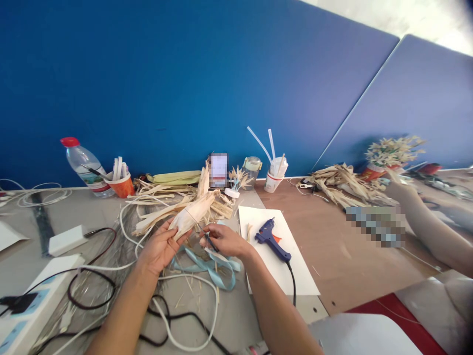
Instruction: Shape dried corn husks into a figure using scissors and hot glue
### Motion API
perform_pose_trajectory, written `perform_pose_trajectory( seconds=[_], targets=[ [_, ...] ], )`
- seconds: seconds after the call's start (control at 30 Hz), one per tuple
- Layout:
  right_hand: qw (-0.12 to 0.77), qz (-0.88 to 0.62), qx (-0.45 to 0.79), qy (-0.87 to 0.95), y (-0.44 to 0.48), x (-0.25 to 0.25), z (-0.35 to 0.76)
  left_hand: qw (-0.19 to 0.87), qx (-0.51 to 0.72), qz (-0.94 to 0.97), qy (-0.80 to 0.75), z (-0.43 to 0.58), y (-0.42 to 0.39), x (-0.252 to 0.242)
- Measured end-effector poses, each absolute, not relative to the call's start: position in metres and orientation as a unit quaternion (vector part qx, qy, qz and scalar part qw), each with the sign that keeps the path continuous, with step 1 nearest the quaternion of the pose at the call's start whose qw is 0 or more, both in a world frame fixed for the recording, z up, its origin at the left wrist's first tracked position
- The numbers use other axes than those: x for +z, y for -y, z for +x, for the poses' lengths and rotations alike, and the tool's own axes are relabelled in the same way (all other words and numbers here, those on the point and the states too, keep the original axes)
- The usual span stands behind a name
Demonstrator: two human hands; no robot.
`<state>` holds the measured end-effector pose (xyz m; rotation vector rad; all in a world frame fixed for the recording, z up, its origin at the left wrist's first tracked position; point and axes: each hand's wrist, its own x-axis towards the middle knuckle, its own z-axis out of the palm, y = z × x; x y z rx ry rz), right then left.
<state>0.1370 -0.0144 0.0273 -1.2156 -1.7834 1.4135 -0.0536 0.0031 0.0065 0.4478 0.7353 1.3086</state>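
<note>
My left hand [162, 244] is wrapped round the lower end of a pale dried corn husk bundle [195, 209], which slants up to the right. A thin dark line crosses the bundle. Just right of it, my right hand [221, 239] is closed in a pinch on a small dark tool, whose tip is hard to make out. Below both hands a light blue ribbon [210, 267] lies in loops on the table. Behind the bundle, loose dried husks [148, 219] are spread out. A blue glue gun [273, 239] rests on white paper [295, 276] to the right.
Cables and a power strip [48, 291] cover the left side. A bottle [86, 165], an orange cup [123, 186], a phone [219, 170], a jar [252, 172] and a straw-filled cup [273, 181] line the blue partition. Another person's arm [424, 227] reaches in at right.
</note>
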Motion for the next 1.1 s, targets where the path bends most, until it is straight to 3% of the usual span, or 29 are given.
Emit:
perform_pose_trajectory(
  seconds=[1.1],
  targets=[
    [0.282, -0.43, 0.533, 0.672, 0.01, 0.011, 0.139, 0.71, 0.584, 0.197, -0.341, -0.055, -0.003, 0.007]
  ],
)
